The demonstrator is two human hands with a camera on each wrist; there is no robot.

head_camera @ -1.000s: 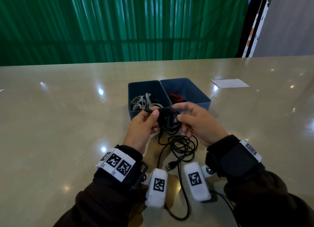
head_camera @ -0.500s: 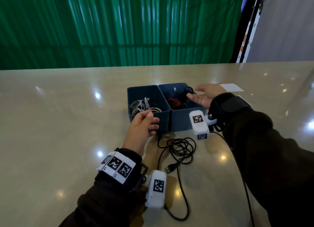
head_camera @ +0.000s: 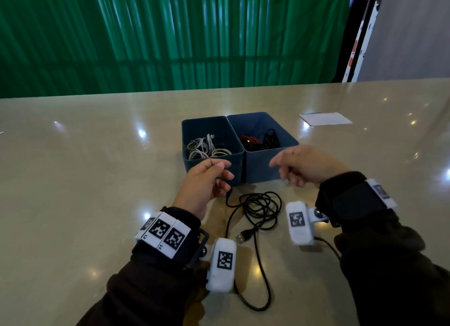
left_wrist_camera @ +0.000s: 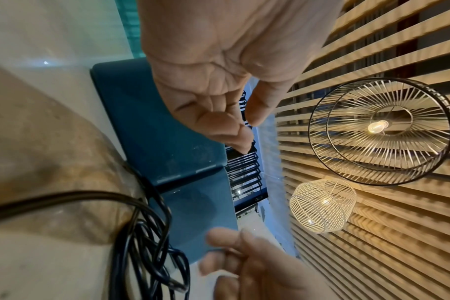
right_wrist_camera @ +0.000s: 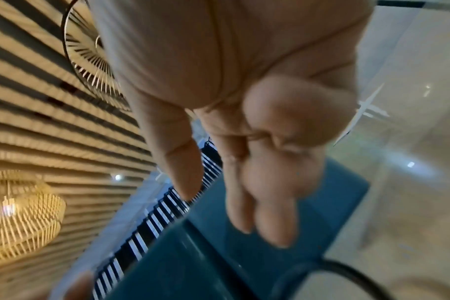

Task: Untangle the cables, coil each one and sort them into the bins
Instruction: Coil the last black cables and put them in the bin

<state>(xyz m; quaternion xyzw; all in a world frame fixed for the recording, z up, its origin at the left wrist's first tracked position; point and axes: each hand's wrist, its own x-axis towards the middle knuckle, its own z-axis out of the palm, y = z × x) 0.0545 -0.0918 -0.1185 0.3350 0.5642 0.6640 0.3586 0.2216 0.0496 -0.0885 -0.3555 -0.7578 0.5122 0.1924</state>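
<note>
Already, coiled cables are sitting in both bins (head_camera: 239,162); one black cable (head_camera: 260,207) is lying loose on the counter (head_camera: 97,179), left hand (head_camera: 203,182) and right hand (head_camera: 309,163) hovering relaxed, gripping nothing.

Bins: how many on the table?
2. The left bin holds pale coiled cables; the right bin, touching it, holds a red cable and a black coiled cable. More may be hidden inside.

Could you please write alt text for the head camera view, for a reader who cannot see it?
Two empty hands, left hand and right hand, hover before two blue bins of coiled cables on a beige table. A loose black USB cable lies on the table between the wrists.
</note>
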